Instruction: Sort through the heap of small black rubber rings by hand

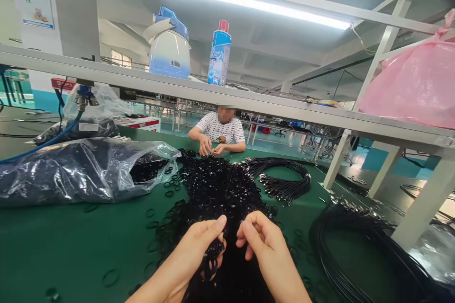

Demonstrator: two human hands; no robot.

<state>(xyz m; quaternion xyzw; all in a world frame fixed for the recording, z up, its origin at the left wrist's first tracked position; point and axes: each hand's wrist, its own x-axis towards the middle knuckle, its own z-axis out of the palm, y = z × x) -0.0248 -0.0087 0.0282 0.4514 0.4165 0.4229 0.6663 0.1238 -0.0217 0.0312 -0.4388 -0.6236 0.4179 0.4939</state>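
Across the green table (31,246) lie, left to right, a filled plastic bag (85,170), the left hand (201,241) with fingers curled around several black rings (212,265), a dark heap (220,182) of more rings, the right hand (262,239), fingers half bent, whether holding anything I cannot tell, and coiled cables (325,244).

Black rings (212,265) in left grip (202,239), right grip (265,239) near ring pile (222,182).
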